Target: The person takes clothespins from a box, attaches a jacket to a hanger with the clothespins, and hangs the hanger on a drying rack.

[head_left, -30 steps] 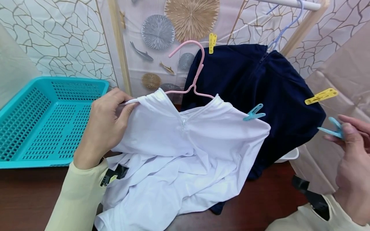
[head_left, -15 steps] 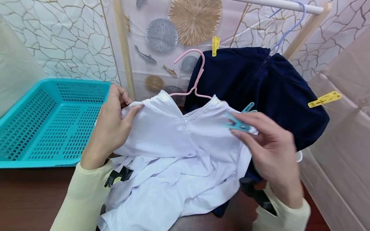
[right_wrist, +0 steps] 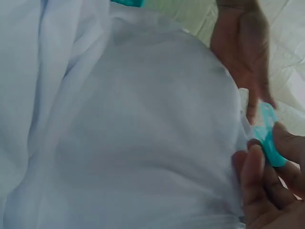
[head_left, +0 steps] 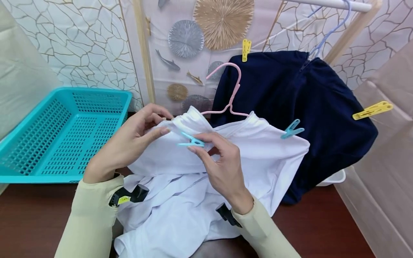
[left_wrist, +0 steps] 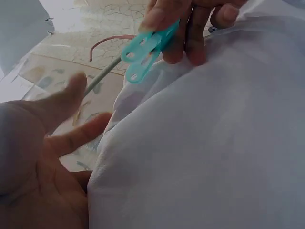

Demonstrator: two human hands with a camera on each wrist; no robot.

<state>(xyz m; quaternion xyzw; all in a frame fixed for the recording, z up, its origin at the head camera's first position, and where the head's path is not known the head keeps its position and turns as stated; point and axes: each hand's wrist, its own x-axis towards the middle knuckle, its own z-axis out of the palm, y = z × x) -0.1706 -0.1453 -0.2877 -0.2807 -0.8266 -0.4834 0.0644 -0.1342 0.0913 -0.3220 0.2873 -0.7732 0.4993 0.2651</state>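
A white top (head_left: 267,154) hangs on a pink hanger (head_left: 235,94) in the head view, its collar bunched at the left. My right hand (head_left: 222,166) pinches a light blue clothespin (head_left: 196,142) between thumb and fingertips, in front of the collar's left side. Beside that shoulder, my left hand (head_left: 127,141) has its thumb and fingers spread apart; in the left wrist view a gap shows between its thumb (left_wrist: 71,98) and the fingers near the cloth edge. A second light blue clothespin (head_left: 292,129) is clipped to the top's other shoulder.
Behind the top, a navy garment (head_left: 322,118) hangs from a blue hanger (head_left: 330,30) on a rack, with yellow clothespins (head_left: 372,110) at both shoulders. A turquoise basket (head_left: 42,178) stands at the left. Part of a white container (head_left: 335,178) shows at the right.
My right hand has carried the light blue clothespin from the far right across to the collar's left side. My left hand has gone from pinching the left shoulder to spread fingers beside it.
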